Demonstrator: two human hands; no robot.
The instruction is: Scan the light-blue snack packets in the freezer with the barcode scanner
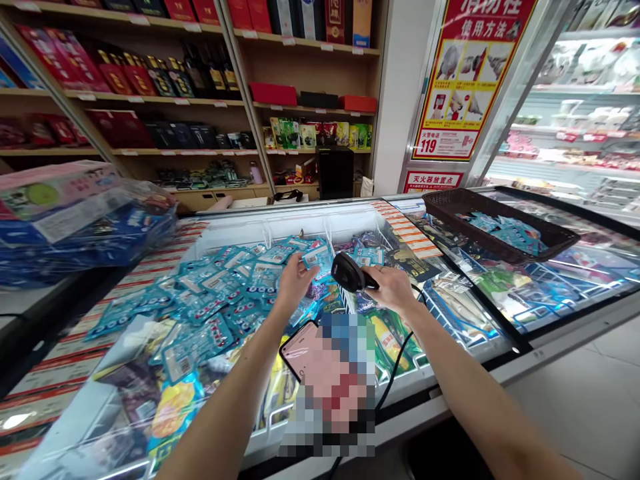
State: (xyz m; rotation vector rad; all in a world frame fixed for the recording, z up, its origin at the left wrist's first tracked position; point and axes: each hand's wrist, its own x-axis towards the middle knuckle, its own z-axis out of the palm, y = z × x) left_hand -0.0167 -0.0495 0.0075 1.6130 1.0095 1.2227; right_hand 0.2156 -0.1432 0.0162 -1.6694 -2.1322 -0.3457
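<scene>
Over the freezer's glass top, my left hand [295, 280] pinches a small light-blue packet [317, 257] by its left side. My right hand [393, 287] is wrapped round the handle of a black barcode scanner [347, 272], whose head faces left toward that packet, a short gap apart. From the scanner a black cable [397, 367] runs down to the front edge. A heap of similar blue packets [220, 283] lies to the left of my left hand. Below my hands rests a phone [303, 353] with a pink screen, partly covered by a blurred patch.
A dark brown basket [555, 247] holding more blue packets stands at the right. Plastic-wrapped boxes [75, 213] sit at the far left. Frozen goods in white wire baskets show through the freezer glass. Shelves [310, 107] of boxes and bottles line the back.
</scene>
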